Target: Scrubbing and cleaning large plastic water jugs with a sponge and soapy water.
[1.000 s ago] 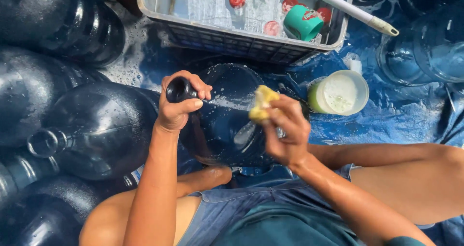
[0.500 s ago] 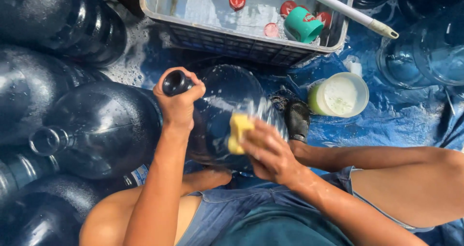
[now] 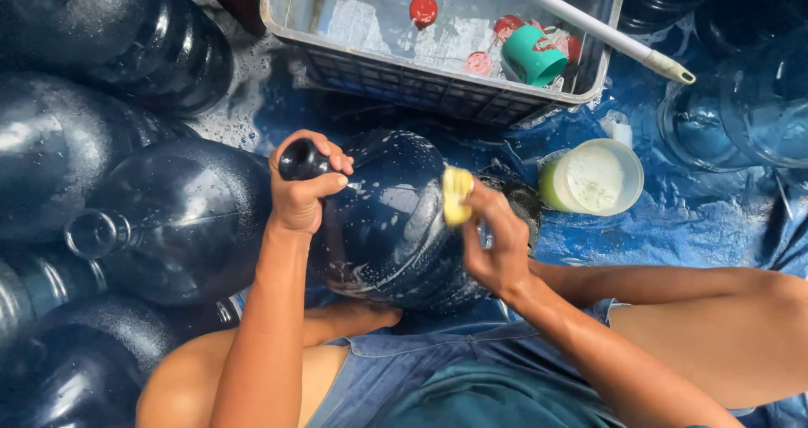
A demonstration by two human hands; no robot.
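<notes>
Dark blue water jug [image 3: 387,217], soap-flecked.

The right hand [image 3: 498,247] has slid the yellow sponge [image 3: 455,195] back up the bottle [image 3: 387,217]

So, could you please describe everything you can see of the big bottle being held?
The dark blue bottle looks like translucent plastic, large and rounded, narrowing to a short neck. It is wet, flecked with suds, and tilted. The left hand grips the neck; the right hand presses a yellow sponge against its side.
</notes>
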